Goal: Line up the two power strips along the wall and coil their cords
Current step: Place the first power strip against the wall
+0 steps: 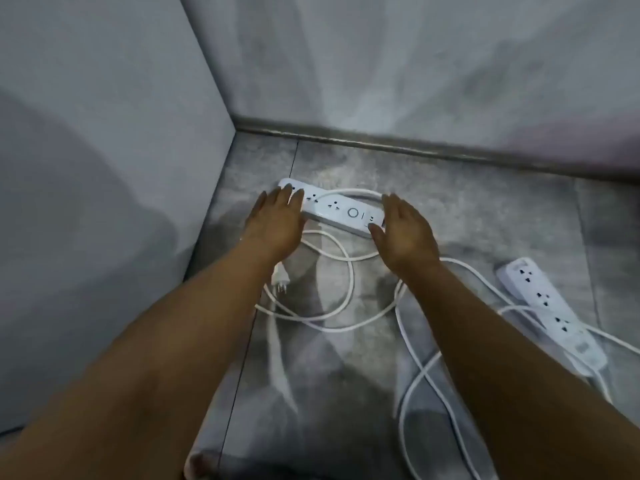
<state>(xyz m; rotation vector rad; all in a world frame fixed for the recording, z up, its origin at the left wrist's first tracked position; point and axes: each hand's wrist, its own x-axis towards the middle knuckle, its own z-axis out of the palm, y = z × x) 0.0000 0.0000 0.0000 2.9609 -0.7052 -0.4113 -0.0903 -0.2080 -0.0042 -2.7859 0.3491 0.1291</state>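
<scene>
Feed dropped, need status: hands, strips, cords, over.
Both open: left hand, right hand at either end of first strip. Second strip angled off the wall. Cords loose, uncoiled, crossing.

A white power strip (341,211) is shown lying on a grey tiled floor (467,216), near the baseboard (381,142) but at a slant to it. Its left end is covered by the flat left hand (275,220), and its right end is flanked by the right hand (403,233), fingers straight. White cords (349,282) are looped loosely behind the hands, with a plug (280,285) beside the left wrist. A second power strip (550,310) is seen well apart, at the right.
</scene>
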